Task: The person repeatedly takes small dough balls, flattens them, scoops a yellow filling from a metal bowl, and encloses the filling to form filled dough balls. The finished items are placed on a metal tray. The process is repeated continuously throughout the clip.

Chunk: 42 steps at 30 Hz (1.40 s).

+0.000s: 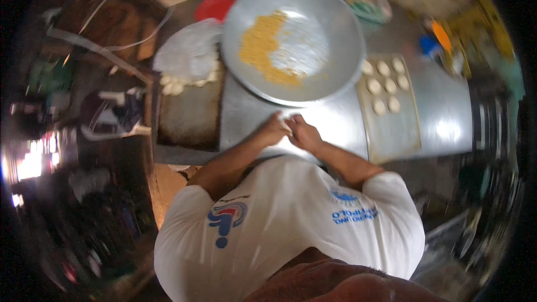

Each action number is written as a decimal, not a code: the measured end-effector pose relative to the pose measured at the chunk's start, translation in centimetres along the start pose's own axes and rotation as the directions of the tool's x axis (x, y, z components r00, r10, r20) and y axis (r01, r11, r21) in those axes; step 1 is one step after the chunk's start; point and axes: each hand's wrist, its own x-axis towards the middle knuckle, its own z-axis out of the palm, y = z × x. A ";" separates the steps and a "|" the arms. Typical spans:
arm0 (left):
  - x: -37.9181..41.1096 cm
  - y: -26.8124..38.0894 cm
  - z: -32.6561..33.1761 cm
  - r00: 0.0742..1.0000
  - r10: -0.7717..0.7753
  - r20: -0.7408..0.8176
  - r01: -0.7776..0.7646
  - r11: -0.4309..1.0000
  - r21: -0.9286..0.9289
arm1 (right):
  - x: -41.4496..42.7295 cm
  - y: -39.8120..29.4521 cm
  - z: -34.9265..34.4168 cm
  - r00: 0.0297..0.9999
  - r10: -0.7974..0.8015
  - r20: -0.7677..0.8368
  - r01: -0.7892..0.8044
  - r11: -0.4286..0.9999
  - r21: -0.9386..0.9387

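Observation:
Both my hands meet over the metal tabletop [243, 113], just below a large round metal basin [340, 63]. My left hand [275, 129] and my right hand [304, 132] have their fingers bent around a small whitish piece, perhaps dough, mostly hidden between them. Yellow-orange crumbs [262, 46] lie in the left part of the basin. To the right, several round dough pieces [390, 86] sit in rows on a flat tray [392, 134]. On the left, a dark-edged tray [188, 117] holds more dough pieces [173, 88], partly under a whitish plastic sheet [188, 54].
A red round item [215, 7] stands behind the plastic sheet. Green plastic [371, 12] lies behind the basin at right. Blue [428, 46] and orange [441, 35] objects are at the far right. A pale pipe or bar [100, 52] runs beside the table at left.

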 end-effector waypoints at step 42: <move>-3.7 3.7 -4.4 0.876 -0.159 -0.456 0.174 0.985 -0.009 | -12.8 29.3 -19.4 0.429 0.565 -0.705 -0.854 0.509 -0.112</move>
